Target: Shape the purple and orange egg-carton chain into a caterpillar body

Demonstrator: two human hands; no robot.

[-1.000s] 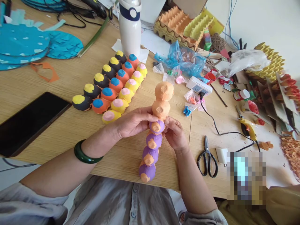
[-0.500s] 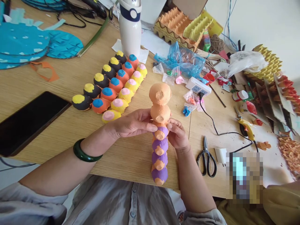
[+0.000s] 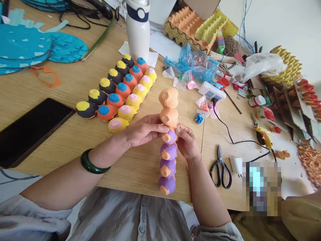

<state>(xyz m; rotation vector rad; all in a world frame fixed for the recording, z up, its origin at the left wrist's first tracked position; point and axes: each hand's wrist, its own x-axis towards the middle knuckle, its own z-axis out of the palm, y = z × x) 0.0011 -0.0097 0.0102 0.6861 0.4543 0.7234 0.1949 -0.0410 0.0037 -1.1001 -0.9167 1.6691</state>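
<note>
Both hands hold a strip of egg-carton cups (image 3: 168, 151) above the table's front edge. Its two far cups are plain orange; the nearer ones carry purple with orange tips. My left hand (image 3: 146, 131) pinches the strip's left side around its middle, thumb on top. On the opposite side my right hand (image 3: 187, 140) grips it between thumb and fingers. Left of the strip lie three finished-looking rows of cups: a black row with yellow tops (image 3: 107, 86), an orange row with blue tops (image 3: 122, 89) and a yellow row with pink tops (image 3: 133, 100).
A phone (image 3: 35, 132) lies at left, a white bottle (image 3: 137, 31) behind the rows. To the right are black-handled scissors (image 3: 219, 169), a white power strip (image 3: 212, 91) with its cord, and a glue gun (image 3: 264, 135). Egg trays (image 3: 187, 28) stand at the back. A person's sleeve shows at lower right.
The strip has rolled slightly in my hands, so its orange tips now face more to the left. Its near end has shifted a little left. Both hands keep their hold.
</note>
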